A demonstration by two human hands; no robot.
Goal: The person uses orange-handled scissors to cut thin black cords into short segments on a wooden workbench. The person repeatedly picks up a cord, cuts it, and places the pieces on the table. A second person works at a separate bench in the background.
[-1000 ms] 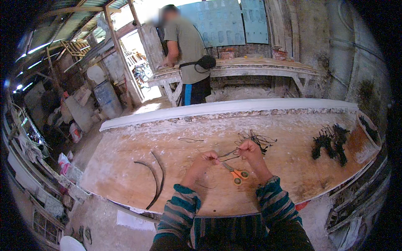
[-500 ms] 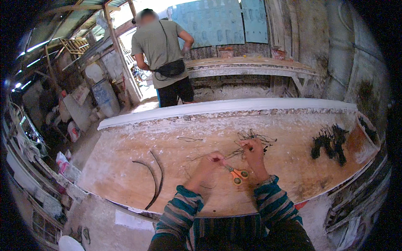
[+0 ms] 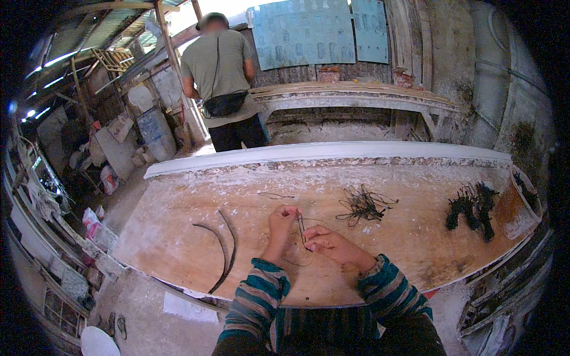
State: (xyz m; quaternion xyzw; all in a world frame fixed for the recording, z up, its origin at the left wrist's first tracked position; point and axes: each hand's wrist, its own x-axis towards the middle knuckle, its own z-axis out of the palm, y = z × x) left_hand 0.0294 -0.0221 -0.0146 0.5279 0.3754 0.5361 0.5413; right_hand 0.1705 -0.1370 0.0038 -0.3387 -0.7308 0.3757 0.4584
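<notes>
A thin dark cord (image 3: 301, 226) is held between the two hands, just above the table (image 3: 163, 240). Its far end is pinched between the thumb and fingertips of the left hand (image 3: 282, 224); its near end is gripped by the fingertips of the right hand (image 3: 331, 245), whose other fingers are loosely curled. Neither hand is spread open. Whether the cord is doubled into a narrow loop cannot be told with certainty at this size.

The long axis of the cord is pointed mostly away from the body, with the near end slanted a little to the right. The left hand is thus set farther out and the right hand closer in, the cord being spanned across the short gap between their fingertips.

A tangled pile (image 3: 363, 204) of similar cords is seen beyond the right hand and to its right, well apart from the held cord; of the two hands, the right is nearer to it. A loose strand (image 3: 275, 195) is laid beyond the left hand, roughly crosswise. Two curved strips (image 3: 228, 255) are placed to the left of the left hand. Black bundles (image 3: 472, 207) are grouped far to the right, beside a bucket (image 3: 516, 207).
</notes>
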